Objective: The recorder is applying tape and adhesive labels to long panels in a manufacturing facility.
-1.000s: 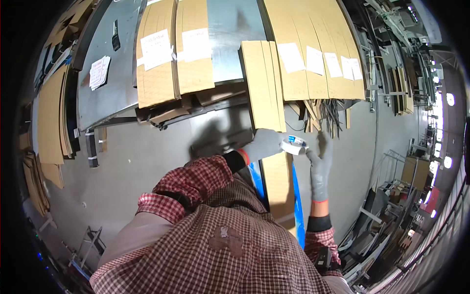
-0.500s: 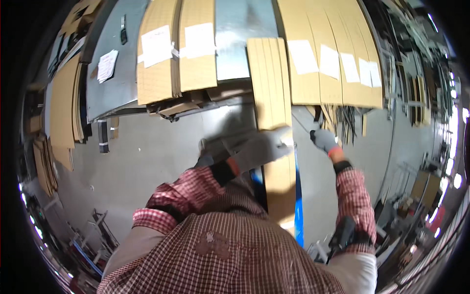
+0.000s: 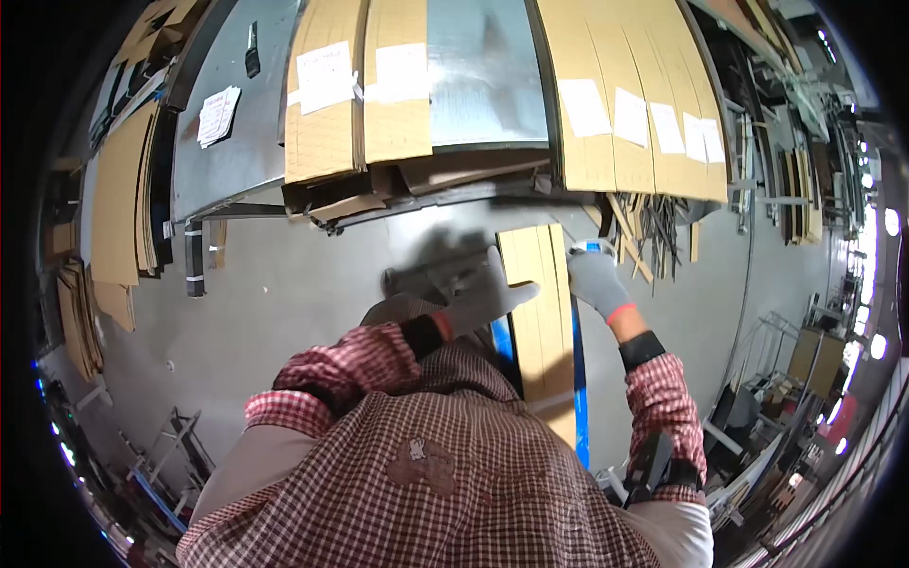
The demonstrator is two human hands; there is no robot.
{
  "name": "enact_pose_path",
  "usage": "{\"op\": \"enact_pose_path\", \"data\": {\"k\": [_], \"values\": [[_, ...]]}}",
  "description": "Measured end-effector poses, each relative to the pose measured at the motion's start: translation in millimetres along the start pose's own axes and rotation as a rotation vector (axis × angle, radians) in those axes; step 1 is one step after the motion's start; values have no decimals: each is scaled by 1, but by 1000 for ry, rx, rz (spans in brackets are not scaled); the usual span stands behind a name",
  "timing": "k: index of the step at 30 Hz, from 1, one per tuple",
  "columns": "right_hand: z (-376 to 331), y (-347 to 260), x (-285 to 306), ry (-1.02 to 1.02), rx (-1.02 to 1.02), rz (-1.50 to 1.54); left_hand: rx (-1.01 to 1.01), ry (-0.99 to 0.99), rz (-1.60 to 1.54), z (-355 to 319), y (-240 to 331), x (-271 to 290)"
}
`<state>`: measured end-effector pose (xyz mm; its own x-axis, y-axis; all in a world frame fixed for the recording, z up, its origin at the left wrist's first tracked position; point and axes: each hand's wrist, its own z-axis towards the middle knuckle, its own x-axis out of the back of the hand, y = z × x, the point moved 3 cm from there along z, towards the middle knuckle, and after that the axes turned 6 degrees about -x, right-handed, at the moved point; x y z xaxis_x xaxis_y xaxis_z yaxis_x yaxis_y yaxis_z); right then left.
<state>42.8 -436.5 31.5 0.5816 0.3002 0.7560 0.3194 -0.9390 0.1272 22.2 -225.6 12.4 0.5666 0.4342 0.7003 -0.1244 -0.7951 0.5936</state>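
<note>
A narrow stack of tan cardboard strips [image 3: 542, 312] lies lengthwise in front of me, its far end short of the tables. Blue support parts [image 3: 581, 407] show along its sides. My left hand [image 3: 488, 295], in a grey glove, is at the stack's left edge with its fingers stretched out and its thumb reaching over the top. My right hand [image 3: 595, 281], also gloved in grey, is against the right edge near the far end. Its fingers are slightly bent, partly hidden, and nothing shows in them.
Ahead, a metal table [image 3: 488, 71] carries cardboard stacks [image 3: 396, 133] at left and wider cardboard sheets [image 3: 630, 166] at right, with white papers on them. Dark strips [image 3: 663, 232] hang below the right sheets. A black-handled tool [image 3: 252, 52] lies far left. More cardboard [image 3: 121, 204] stands at left.
The cardboard stack has come toward me, and its far end has left the tabletop area. My right hand has moved left to its edge. My left hand has drawn slightly left.
</note>
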Motion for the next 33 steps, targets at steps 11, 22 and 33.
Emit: {"op": "enact_pose_path", "data": {"k": [11, 22, 33], "values": [[-49, -29, 157, -300, 304, 911, -12, -64, -1125, -52, -15, 94], [65, 13, -47, -140, -91, 1390, -749, -286, 223, 65, -55, -100], [-22, -100, 19, 410, -545, 372, -474, -162, -556, 32, -117, -13]]}}
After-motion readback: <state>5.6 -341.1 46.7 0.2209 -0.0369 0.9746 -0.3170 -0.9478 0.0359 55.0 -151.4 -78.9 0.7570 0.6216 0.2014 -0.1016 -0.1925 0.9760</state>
